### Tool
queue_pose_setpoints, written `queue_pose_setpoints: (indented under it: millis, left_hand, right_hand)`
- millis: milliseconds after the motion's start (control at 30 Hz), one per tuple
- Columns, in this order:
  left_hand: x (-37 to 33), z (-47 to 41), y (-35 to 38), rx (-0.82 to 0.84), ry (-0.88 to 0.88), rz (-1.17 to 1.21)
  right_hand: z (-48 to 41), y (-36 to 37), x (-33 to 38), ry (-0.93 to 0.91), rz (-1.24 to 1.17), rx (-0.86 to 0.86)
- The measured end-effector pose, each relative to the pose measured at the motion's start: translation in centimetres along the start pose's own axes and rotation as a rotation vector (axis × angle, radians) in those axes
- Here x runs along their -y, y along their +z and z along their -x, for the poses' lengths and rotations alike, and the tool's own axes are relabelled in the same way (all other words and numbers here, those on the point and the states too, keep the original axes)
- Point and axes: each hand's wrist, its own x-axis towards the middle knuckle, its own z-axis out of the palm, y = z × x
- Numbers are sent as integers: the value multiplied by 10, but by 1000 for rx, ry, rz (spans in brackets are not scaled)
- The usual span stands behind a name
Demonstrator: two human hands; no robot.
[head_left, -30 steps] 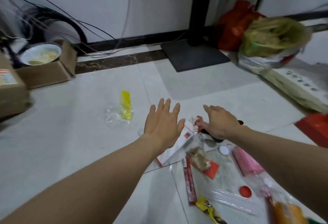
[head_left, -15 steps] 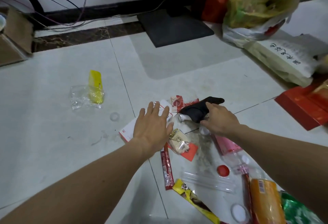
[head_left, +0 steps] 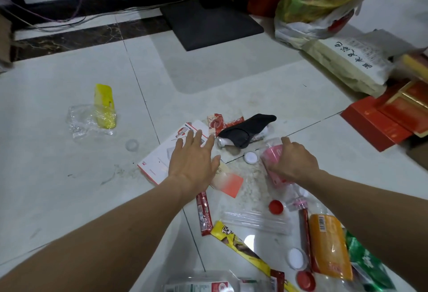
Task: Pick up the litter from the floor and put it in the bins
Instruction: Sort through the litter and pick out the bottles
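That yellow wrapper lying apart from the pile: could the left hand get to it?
Probably yes. The yellow wrapper lies on bare floor beyond the open left hand, nothing between them, though it needs a further stretch.

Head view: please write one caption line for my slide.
Right hand grips a pink-labelled bottle among floor litter; open left hand hovers over a white box.

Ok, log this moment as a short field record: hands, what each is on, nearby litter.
left hand: open, fingers spread, over the white card box
right hand: closing on the pink-labelled bottle; grip not clearly settled
near litter: black sock, white cap, red cap
far litter: yellow wrapper, apart to the left
bins: none in view
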Motion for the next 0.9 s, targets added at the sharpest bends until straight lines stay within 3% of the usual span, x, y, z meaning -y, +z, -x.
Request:
queue_pose_setpoints:
  millis: [467, 900]
  left_hand:
    - [-7, 32, -3, -17, 129, -4]
    - [29, 58, -15, -52, 207, 36]
  right_hand:
    - [44, 9, 3, 9, -85, -109]
    - [85, 0, 43, 8, -88, -151]
